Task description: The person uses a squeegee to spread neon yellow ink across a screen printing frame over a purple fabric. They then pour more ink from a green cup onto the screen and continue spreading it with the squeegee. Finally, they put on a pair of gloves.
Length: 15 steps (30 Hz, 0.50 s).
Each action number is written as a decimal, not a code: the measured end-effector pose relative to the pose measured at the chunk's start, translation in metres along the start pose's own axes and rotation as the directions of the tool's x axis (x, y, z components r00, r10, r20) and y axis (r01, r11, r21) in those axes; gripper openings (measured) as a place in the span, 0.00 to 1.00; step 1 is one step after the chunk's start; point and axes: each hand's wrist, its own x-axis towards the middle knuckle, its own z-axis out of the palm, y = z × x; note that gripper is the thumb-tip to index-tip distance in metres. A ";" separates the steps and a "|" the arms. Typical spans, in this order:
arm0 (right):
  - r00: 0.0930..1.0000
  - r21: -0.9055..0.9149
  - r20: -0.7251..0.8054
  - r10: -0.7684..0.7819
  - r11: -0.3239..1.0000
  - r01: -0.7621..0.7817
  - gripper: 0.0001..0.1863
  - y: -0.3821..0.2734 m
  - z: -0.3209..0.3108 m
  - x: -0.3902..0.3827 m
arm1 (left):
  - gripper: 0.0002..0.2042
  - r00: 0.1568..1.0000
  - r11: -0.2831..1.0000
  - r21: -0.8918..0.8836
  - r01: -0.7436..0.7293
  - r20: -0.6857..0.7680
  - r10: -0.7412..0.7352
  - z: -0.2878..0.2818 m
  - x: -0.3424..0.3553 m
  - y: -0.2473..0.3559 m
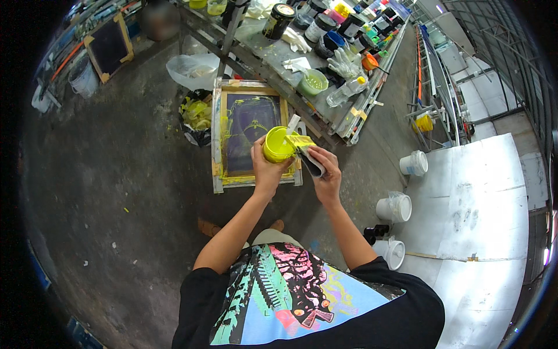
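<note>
Two things fill my grip in the head view: left hand [267,170] round the yellow tub [279,145] over the framed screen [241,136], right hand [327,170] pinching the smeared scraper [306,153]; tub looks light, slippery-rimmed, best cradled low

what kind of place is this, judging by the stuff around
Probably a screen-printing workshop: a dark framed screen is smeared with yellow, the left hand holds a tub of yellow, ink-like stuff, and many jars crowd the bench.

No readable lettering, a pale label [314,32] on a dark jar [324,22] (print too small)
</note>
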 end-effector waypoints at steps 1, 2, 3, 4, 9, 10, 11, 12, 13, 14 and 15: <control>0.999 -0.082 0.029 -0.042 0.996 0.044 0.23 0.001 -0.014 0.002 | 0.39 0.999 0.999 0.000 -0.040 0.008 0.040 0.007 -0.003 0.006; 0.995 -0.162 0.062 -0.081 0.983 0.090 0.23 0.002 -0.028 0.004 | 0.39 0.997 0.997 0.000 -0.080 0.016 0.080 0.014 -0.005 0.009; 0.988 -0.240 0.099 -0.115 0.961 0.136 0.23 0.006 -0.042 0.005 | 0.38 0.993 0.993 -0.001 -0.119 0.023 0.119 0.022 -0.008 0.011; 0.982 -0.289 0.097 -0.159 0.940 0.181 0.21 0.012 -0.053 0.005 | 0.37 0.993 0.992 -0.046 -0.118 0.008 0.118 0.032 -0.012 0.013; 0.970 -0.389 0.080 -0.228 0.889 0.241 0.17 0.041 -0.119 0.002 | 0.36 0.993 0.977 -0.176 -0.120 -0.040 0.115 0.085 -0.036 0.006; 0.970 -0.405 0.070 -0.232 0.882 0.240 0.17 0.049 -0.132 0.000 | 0.36 0.991 0.980 -0.152 -0.129 -0.042 0.124 0.097 -0.041 0.003; 0.971 -0.407 0.064 -0.229 0.883 0.235 0.17 0.059 -0.146 -0.002 | 0.36 0.990 0.982 -0.128 -0.138 -0.043 0.133 0.109 -0.046 0.000; 0.973 -0.411 0.057 -0.226 0.883 0.229 0.17 0.069 -0.159 -0.004 | 0.37 0.989 0.984 -0.104 -0.147 -0.044 0.143 0.121 -0.051 -0.003; 0.974 -0.413 0.047 -0.224 0.883 0.223 0.18 0.080 -0.173 -0.005 | 0.37 0.985 0.981 -0.096 -0.168 -0.044 0.165 0.135 -0.056 -0.006; 0.973 -0.419 0.036 -0.229 0.880 0.222 0.18 0.092 -0.186 -0.005 | 0.37 0.982 0.978 -0.088 -0.189 -0.043 0.186 0.150 -0.061 -0.008; 0.972 -0.427 0.025 -0.234 0.877 0.222 0.19 0.104 -0.200 -0.003 | 0.37 0.977 0.974 -0.082 -0.210 -0.042 0.208 0.165 -0.064 -0.009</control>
